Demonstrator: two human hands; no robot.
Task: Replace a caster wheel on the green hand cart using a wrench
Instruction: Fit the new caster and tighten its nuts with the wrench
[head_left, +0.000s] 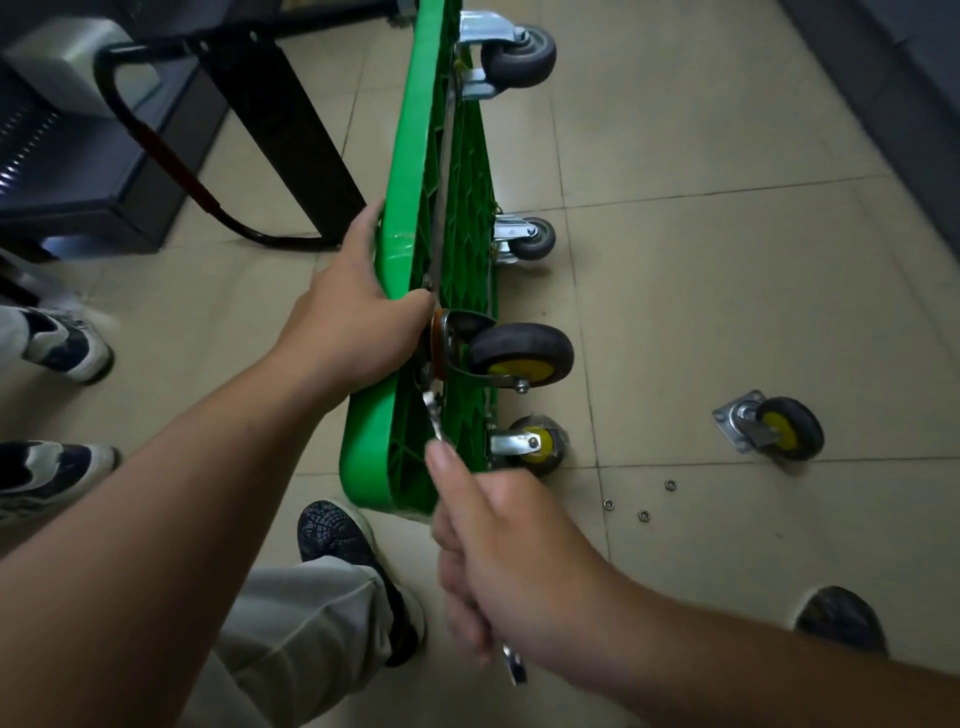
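Two hands engaged: L hand (358, 312) grips rim of green hand cart (410, 156), steadying deck stood on edge, underside exposed for access; R hand (509, 545) fisted round wrench (434, 415), head at mount of yellow-hub caster (519, 356); loose caster (774, 428) lies on floor (727, 260), apart.

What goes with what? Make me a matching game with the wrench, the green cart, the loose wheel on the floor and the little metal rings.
1 wrench
2 cart
3 loose wheel
4 little rings

A held at its edge by the left hand
B lying alone on the floor, yellow hub
C gripped in the right hand
D three scattered on the floor

Pairs: 1-C, 2-A, 3-B, 4-D
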